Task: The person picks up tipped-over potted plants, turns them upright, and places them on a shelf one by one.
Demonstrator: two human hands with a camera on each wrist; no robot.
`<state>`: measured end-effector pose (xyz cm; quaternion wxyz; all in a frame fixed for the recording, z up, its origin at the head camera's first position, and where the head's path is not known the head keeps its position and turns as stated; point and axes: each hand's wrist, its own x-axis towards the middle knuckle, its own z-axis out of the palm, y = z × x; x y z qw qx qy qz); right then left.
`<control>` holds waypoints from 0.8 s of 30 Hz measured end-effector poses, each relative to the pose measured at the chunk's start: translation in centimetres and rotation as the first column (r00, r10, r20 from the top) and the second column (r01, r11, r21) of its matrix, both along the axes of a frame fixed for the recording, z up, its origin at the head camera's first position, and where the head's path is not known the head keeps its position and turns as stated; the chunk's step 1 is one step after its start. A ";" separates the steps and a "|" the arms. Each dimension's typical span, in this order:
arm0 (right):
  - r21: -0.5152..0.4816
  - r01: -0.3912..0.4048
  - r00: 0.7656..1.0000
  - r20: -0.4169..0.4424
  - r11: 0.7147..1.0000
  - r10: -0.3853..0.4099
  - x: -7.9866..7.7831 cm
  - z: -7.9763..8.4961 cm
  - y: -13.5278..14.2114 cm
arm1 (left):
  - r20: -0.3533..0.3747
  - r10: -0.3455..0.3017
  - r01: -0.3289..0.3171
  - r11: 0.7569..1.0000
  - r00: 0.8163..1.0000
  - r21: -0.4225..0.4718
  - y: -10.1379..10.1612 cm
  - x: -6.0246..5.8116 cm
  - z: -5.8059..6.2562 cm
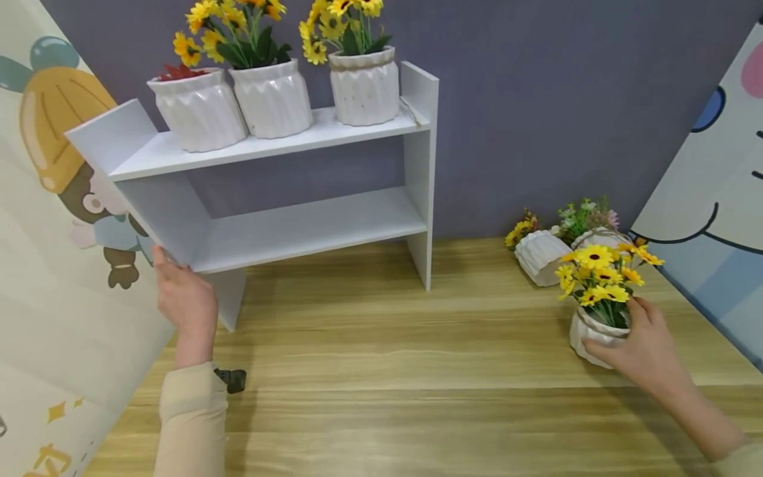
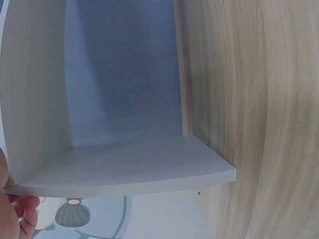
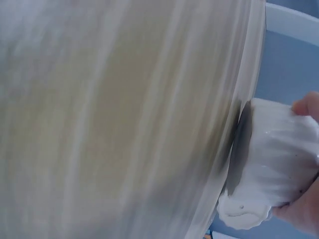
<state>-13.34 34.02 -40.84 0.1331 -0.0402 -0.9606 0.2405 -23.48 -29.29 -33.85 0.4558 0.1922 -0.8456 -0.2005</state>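
My left hand (image 1: 189, 301) grips the left side panel of a white two-tier shelf (image 1: 310, 228), near the lower tier's front corner. In the left wrist view, fingers (image 2: 29, 214) show around that panel's (image 2: 129, 164) edge. Over at the right, my right hand (image 1: 652, 351) holds a white ribbed flowerpot (image 1: 587, 338) with yellow artificial flowers (image 1: 602, 275), thumb and fingers on opposite sides. The right wrist view shows the flowerpot (image 3: 284, 154) with a dark band at its base; whether it touches the table I cannot tell.
Three white pots, one (image 1: 199, 112) with red leaves and two (image 1: 271, 99) (image 1: 365, 86) with yellow flowers, stand on the upper tier. Behind the held pot, a white pot (image 1: 541, 257) lies tipped over beside another (image 1: 602, 237). Walls bound the wooden table (image 1: 381, 371).
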 end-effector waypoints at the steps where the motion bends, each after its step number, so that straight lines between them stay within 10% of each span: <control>1: -0.004 -0.008 1.000 -0.001 1.000 0.008 0.0 0.0 0.1 | 0.001 -0.002 0.002 1.000 1.000 0.001 0.0 0.0 0.0; 12: 0.002 -0.146 0.980 -0.133 0.989 0.145 -0.8 -0.4 -0.4 | 0.013 -0.003 0.003 1.000 1.000 0.004 -0.1 0.3 0.0; 24: 0.000 -0.131 0.990 -0.062 0.991 0.131 -1.8 -0.7 -0.6 | 0.008 -0.007 0.007 1.000 1.000 0.002 -0.1 0.1 -0.1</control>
